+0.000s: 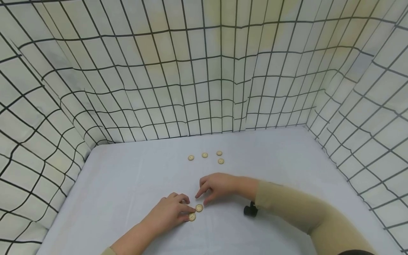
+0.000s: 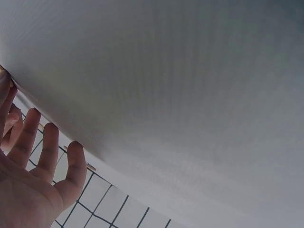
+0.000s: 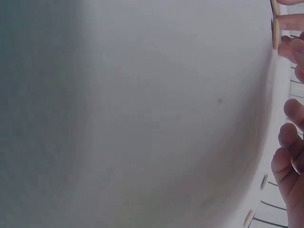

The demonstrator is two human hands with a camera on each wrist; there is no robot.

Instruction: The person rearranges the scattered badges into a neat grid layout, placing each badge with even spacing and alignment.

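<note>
Two round pale wooden buttons lie side by side on the white cloth near the front, their rims close together. My left hand (image 1: 169,213) has its thumb and index finger at the nearer button (image 1: 192,217), pinching it by its edge. The farther button (image 1: 199,208) sits just beyond the left index fingertip. My right hand (image 1: 220,185) hovers behind it, thumb and index finger spread with a gap between them, thumb tip near that button's rim. The left wrist view shows the left hand's other fingers (image 2: 49,142) extended and loosely bent.
Several more buttons lie farther back on the cloth, among them a left one (image 1: 191,158) and a right one (image 1: 221,161). A small black device (image 1: 250,209) shows below the right wrist. Grid-patterned curtains (image 1: 204,88) enclose the white table (image 1: 137,170) at the back and sides.
</note>
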